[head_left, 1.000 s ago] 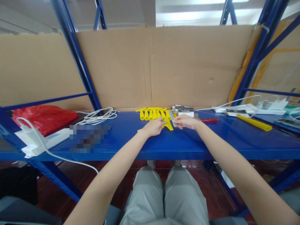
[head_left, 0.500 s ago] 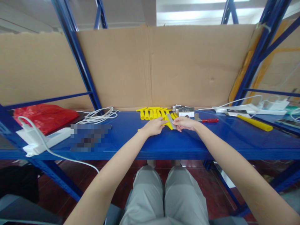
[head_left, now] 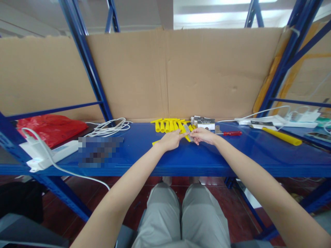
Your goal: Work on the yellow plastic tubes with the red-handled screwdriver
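From here, the blue worktop (head_left: 134,155) bears a row of yellow tools (head_left: 167,126) at the hands' eleven o'clock. The left hand (head_left: 170,140) grasps another yellow tool (head_left: 155,142), handle end toward nine; I'd favour a firm, level hold. The right hand (head_left: 203,135), a red screwdriver (head_left: 234,133) at its three o'clock, pinches a flat metal plate (head_left: 186,128) over that tool; gentle squaring, fingertips clear of the edges, seems wisest.
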Tool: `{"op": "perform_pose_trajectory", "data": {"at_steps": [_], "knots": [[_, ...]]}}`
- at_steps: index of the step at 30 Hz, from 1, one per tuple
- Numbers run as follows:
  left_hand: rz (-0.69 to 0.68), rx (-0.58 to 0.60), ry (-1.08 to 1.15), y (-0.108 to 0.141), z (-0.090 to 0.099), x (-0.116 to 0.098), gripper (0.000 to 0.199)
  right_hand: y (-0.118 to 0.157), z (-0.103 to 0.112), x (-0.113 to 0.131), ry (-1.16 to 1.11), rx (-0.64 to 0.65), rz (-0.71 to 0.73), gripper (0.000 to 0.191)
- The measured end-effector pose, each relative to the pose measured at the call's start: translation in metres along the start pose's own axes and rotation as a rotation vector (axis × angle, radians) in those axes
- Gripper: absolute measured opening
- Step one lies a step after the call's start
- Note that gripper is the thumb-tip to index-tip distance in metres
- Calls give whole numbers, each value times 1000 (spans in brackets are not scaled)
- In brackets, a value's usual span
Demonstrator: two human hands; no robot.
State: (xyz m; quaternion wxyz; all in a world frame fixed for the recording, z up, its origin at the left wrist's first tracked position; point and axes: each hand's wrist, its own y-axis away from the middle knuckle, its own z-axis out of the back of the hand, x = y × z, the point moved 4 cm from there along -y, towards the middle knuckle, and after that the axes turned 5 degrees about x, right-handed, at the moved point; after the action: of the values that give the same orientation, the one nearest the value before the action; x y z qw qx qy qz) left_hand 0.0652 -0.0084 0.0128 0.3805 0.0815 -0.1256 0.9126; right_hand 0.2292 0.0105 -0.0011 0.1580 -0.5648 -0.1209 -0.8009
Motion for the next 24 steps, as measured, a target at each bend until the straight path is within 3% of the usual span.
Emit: {"op": "perform_pose_trajectory", "data": {"at_steps": [10,18,24], "knots": [[-5,-12,-8,3,3,-3,52,0,2,0,-157,19,-11,9],[-84,8,-36,4,3,-13,48,3,3,3,-185,-160,-49,14],[-112,-23,-40,4,4,-14,47,2,5,2,-144,-172,-10,20]]}}
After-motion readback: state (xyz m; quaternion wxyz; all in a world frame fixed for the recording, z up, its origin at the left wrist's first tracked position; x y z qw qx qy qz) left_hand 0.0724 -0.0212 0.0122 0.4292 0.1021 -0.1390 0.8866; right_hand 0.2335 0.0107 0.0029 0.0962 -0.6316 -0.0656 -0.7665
